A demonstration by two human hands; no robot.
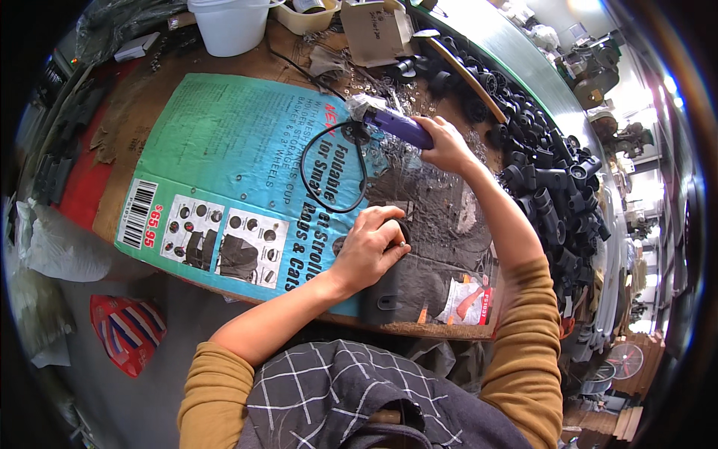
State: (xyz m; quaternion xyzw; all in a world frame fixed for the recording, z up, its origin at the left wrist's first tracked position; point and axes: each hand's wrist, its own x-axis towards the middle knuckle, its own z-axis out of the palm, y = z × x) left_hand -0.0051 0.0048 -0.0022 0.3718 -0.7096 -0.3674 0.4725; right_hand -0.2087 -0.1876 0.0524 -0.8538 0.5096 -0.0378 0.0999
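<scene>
My right hand is wrapped around the rear of a purple electric screwdriver, whose front end points left and has clear plastic wrapping around it. A black cord loops down from near the tool onto the cardboard. Closer to me, my left hand is closed, its thumb and forefinger pinched at a tiny silvery metal piece. That hand rests over a black plastic part lying by the near table edge. My fingers hide much of the part's upper end. The screwdriver is apart from it.
A printed blue-green cardboard sheet covers much of the table. Many black plastic fittings are heaped along the right side. Loose small hardware lies beyond the screwdriver. At the back stand a white bucket, a cream tub and a brown carton.
</scene>
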